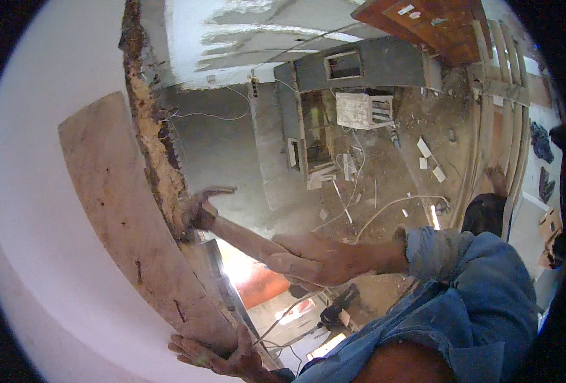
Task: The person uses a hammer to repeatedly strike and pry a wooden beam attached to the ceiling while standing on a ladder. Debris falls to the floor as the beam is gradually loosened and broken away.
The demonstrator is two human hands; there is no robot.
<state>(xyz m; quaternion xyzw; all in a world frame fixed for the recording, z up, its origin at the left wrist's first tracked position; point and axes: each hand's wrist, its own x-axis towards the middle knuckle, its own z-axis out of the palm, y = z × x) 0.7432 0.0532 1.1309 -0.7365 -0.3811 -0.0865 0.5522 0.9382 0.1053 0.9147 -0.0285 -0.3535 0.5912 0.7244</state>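
In my right hand (315, 258) is a claw hammer, gripped by its wooden handle (235, 233). The hammer's head (205, 210) is at a ragged, broken strip of plaster (149, 127) along the white wall (34, 210); whether it touches is unclear. A long, worn wooden board (123, 198) lies along the wall beside that strip, with several small dark marks in it. My left hand (216, 354) holds the board at its lower end, with fingers spread round the edge. My blue sleeve (481, 268) covers most of my right arm.
Far below are a grey floor (212, 153), a pale slatted wooden piece (356, 108), loose cables (391, 207) and scattered offcuts (426, 153). Wooden slats (500, 115) run along the right, with a bare foot (495, 179) on them. A brown panel (430, 29) is at the top.
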